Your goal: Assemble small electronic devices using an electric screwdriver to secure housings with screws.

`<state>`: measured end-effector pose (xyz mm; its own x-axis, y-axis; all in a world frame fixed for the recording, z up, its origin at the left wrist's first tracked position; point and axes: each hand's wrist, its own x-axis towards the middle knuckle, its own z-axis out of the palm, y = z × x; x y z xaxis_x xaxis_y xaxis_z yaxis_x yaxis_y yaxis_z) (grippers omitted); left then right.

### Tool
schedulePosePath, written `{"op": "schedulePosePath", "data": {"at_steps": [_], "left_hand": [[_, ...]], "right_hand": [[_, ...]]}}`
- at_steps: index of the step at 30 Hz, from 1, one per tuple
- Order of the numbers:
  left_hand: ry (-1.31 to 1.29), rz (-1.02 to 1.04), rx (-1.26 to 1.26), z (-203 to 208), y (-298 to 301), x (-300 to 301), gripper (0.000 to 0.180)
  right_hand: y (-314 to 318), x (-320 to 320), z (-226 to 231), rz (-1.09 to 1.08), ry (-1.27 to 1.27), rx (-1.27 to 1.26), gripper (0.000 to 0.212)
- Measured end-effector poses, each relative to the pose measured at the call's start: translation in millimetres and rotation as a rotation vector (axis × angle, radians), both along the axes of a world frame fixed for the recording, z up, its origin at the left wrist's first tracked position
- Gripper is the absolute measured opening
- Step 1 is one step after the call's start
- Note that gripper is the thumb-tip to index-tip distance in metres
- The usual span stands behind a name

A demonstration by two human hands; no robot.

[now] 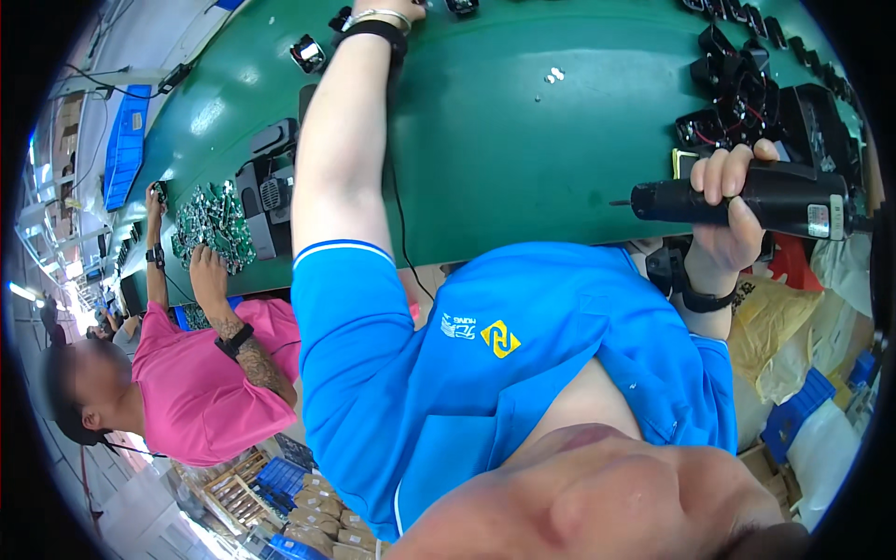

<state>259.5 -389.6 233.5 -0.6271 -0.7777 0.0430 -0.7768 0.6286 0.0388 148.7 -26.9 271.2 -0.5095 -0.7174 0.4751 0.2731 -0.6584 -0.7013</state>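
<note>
My right hand (pixel 731 210) is wrapped round a black electric screwdriver (pixel 793 203), held level over the near right part of the green table (pixel 504 159), its bit pointing left. Toward the far edge stretches my left arm, and my left hand (pixel 411 9) is cut off by the top of the picture, so its fingers are hidden. A small black housing (pixel 307 54) lies left of that hand, and another black part (pixel 461 6) to its right. Small whitish pieces (pixel 554 75) rest mid-table. Beyond the screwdriver, black housings with red wires (pixel 742 89) are heaped together.
At the left, a co-worker in a pink shirt (pixel 210 392) handles a pile of circuit boards (pixel 217 229). Grey and black devices (pixel 271 191) stand beside my left arm. A black cable (pixel 399 205) crosses the table. Plastic bags (pixel 779 327) and a blue crate (pixel 798 406) are at the lower right.
</note>
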Motion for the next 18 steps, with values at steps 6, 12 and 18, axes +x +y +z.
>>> {"op": "schedulePosePath", "data": {"at_steps": [6, 12, 18], "left_hand": [[0.381, -0.344, 0.276, 39.0, 86.1, 33.0, 0.057], [0.434, -0.665, 0.331, -12.7, 173.7, 66.0, 0.081], [0.417, -0.652, 0.363, -12.9, 166.9, 73.5, 0.082]], "right_hand": [[3.8, -7.4, -8.6, 0.039, 0.004, -0.028, 0.054], [-4.8, -7.1, -9.5, 0.097, 0.012, -0.058, 0.056], [0.6, -5.4, -11.1, 0.13, 0.008, -0.064, 0.055]]}}
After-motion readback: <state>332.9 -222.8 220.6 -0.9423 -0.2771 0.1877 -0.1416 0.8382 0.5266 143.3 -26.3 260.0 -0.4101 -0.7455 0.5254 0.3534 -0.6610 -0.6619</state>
